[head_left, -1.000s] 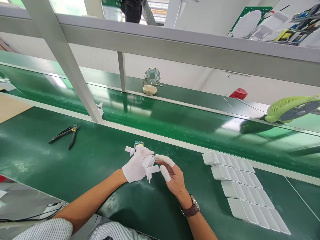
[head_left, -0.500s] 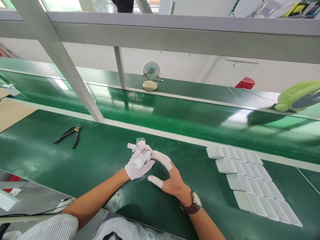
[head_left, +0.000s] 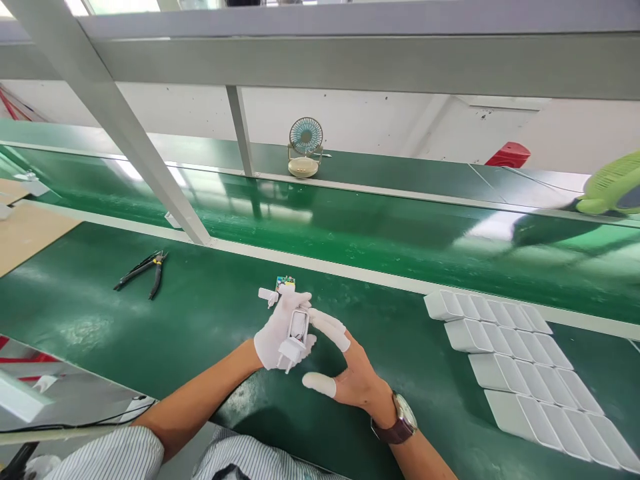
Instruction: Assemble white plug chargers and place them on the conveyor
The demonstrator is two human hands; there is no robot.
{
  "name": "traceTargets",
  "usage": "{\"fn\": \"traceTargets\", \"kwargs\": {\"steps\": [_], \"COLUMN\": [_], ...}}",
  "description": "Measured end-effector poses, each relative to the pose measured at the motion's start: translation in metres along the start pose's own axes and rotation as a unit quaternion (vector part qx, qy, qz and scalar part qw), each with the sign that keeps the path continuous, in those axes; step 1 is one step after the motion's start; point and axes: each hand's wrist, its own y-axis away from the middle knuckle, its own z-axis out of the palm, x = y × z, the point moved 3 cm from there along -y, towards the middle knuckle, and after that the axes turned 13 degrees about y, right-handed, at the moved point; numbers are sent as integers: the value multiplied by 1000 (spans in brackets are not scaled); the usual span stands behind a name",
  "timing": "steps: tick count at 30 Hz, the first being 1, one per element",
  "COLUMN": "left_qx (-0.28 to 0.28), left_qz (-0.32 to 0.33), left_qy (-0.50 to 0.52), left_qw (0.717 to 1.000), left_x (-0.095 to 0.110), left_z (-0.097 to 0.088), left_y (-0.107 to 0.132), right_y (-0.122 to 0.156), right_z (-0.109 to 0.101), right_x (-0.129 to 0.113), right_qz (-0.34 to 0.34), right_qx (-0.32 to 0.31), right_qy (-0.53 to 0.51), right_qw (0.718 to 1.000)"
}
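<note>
My left hand (head_left: pixel 276 337), in a white glove, is closed round a white plug adapter shell (head_left: pixel 296 335) with two metal pins pointing toward me. My right hand (head_left: pixel 345 363) wears white finger cots; its forefingers touch the shell's far end while the thumb sticks out apart below. Just beyond the hands, on the green mat (head_left: pixel 210 313), lie a small circuit board (head_left: pixel 285 283) and a white plug part (head_left: pixel 266 295).
Rows of several white casings (head_left: pixel 515 360) lie on the mat to the right. Black pliers (head_left: pixel 145 270) lie to the left. A shiny green conveyor belt (head_left: pixel 350 227) runs behind a white rail, with a small desk fan (head_left: pixel 305 147), a red object (head_left: pixel 510 157) and a green fan (head_left: pixel 613 192) beyond.
The shell has been turned in my hands, so its pins now point toward me. My right thumb has come off it and spread downward. The view shifted slightly.
</note>
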Motion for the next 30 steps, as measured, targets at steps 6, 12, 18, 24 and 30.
{"fn": "traceTargets", "kwargs": {"steps": [6, 12, 18, 24, 30], "left_qx": [-103, -61, -107, -27, -27], "left_qz": [282, 418, 477, 562, 540], "left_qy": [-257, -584, -607, -573, -584], "left_qw": [919, 694, 627, 595, 606], "left_x": [-2, 6, 11, 3, 2], "left_z": [-6, -14, -10, -12, -14], "left_y": [-12, -23, -21, -10, -6], "right_y": [2, 4, 0, -2, -2], "right_z": [9, 27, 22, 17, 22], "right_x": [23, 40, 34, 16, 14], "right_qz": [238, 341, 225, 118, 42], "right_qx": [-73, -91, -57, -26, -20], "right_qy": [-115, -260, -225, 79, 254], "right_qw": [962, 899, 946, 989, 966]}}
